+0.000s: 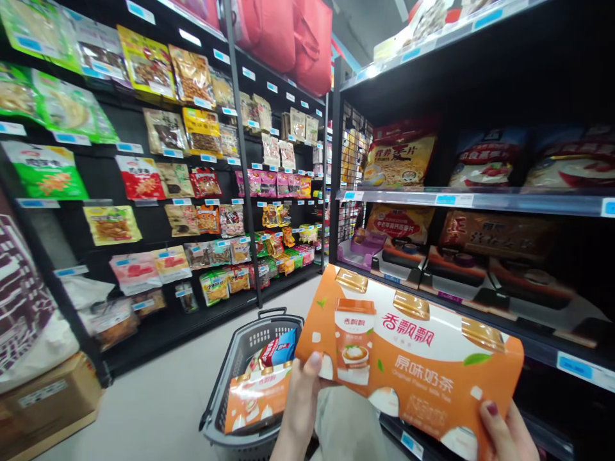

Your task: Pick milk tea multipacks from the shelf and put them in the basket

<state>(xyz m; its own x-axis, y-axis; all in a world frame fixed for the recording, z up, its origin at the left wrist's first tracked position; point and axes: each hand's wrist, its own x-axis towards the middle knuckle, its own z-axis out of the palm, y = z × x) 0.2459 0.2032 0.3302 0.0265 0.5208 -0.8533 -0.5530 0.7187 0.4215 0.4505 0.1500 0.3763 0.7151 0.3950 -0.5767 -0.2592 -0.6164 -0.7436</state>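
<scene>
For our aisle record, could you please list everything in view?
Held pack: 1, orange, lower right
Basket: 1, grey, floor
Other pack: 1, orange, inside basket
Packet: 1, blue-red, inside basket
Snack bags: many, mixed, left racks
Large bags: several, red, upper centre
Cereal bags: several, mixed, right shelves
Display boxes: several, mixed, right shelves
Price tags: many, blue-white, shelf edges
Carton: 1, brown, lower left
Sack: 1, white, above carton
Trouser leg: 1, beige, bottom centre
Left grip: 1, bare, pack's left end
Right grip: 1, red-nailed, pack's right end
</scene>
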